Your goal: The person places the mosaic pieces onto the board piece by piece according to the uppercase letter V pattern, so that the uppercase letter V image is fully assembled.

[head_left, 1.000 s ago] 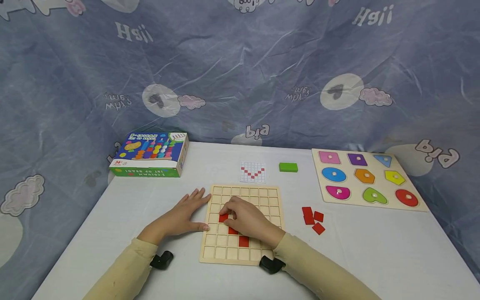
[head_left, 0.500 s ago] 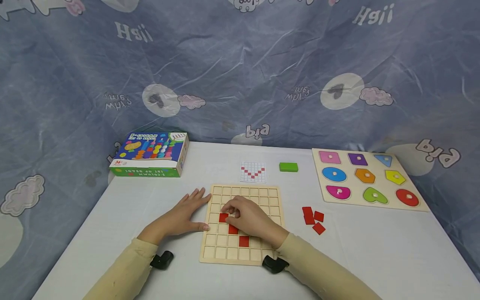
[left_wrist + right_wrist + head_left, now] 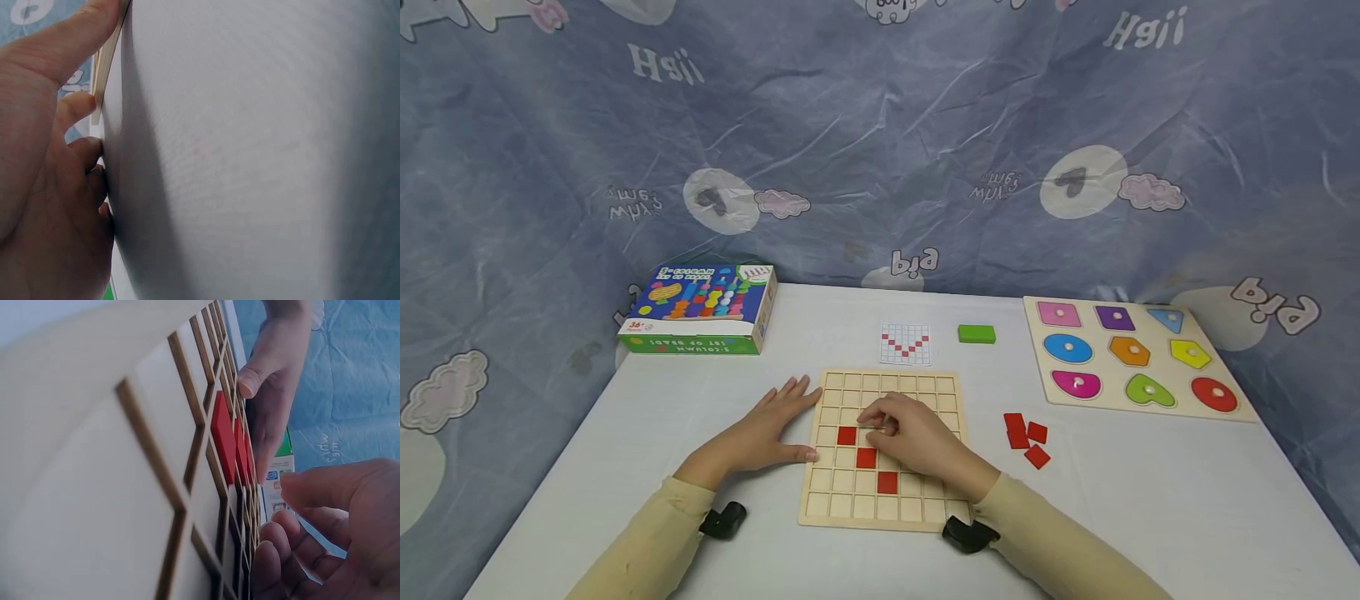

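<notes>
A wooden grid board [image 3: 842, 504] lies on the white table. Three red square tiles run down it in a diagonal; the middle red tile [image 3: 866, 458] sits nearest my right hand. My left hand [image 3: 760, 433] rests at the board's left edge, thumb and fingertips touching the rim, as the left wrist view also shows. Over the board's middle, my right hand [image 3: 913, 429] hovers with loosely bent fingers. In the right wrist view a gap shows between thumb and fingers [image 3: 267, 565], with nothing held there.
Several loose red tiles [image 3: 1037, 457] lie right of the board. Behind it are a pattern card [image 3: 906, 345] with a red V and a green block [image 3: 977, 334]. A shape puzzle board [image 3: 1105, 398] lies at right, a bead set box [image 3: 700, 308] at back left.
My right hand has drawn back to the right from the upper-left red tile, uncovering it and the middle tile. The left hand has stayed in place.
</notes>
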A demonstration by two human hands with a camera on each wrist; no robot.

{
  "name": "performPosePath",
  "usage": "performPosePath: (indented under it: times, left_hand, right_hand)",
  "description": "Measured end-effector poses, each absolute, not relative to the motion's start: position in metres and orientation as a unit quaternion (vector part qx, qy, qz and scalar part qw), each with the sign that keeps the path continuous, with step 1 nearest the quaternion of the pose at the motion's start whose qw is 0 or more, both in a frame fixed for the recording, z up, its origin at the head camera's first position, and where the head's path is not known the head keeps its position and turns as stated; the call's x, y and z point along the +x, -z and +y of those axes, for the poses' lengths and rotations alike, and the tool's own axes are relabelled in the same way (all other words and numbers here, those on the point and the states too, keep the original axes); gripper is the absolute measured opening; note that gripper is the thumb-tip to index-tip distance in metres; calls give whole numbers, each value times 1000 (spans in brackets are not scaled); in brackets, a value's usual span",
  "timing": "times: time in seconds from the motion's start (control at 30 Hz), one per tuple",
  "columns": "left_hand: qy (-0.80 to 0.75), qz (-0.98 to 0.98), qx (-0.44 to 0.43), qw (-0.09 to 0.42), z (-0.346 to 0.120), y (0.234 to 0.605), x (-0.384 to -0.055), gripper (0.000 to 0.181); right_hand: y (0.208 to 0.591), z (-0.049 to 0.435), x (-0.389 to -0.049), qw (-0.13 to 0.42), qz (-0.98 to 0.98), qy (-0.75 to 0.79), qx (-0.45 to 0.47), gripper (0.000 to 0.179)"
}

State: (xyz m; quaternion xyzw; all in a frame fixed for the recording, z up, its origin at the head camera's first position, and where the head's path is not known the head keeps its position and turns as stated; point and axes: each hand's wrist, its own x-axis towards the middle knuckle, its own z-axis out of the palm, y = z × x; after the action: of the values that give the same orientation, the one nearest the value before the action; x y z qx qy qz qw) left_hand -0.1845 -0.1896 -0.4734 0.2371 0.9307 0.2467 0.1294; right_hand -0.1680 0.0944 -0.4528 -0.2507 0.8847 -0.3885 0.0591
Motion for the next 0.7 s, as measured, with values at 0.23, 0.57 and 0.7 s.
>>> performPosePath:
  times: [0.23, 0.57, 0.7]
  left_hand:
    - [-243, 932, 236, 128, -188, 472, -184, 103]
    - [-248, 930, 241, 126, -189, 471, -183, 103]
    - [-248, 929, 243, 128, -189, 471, -183, 103]
  right_hand:
    - [451, 111, -162, 56, 887, 397, -230, 16]
    - [449, 135, -155, 52, 896, 388, -209, 15]
    - [449, 143, -152, 52, 898, 387, -202, 15]
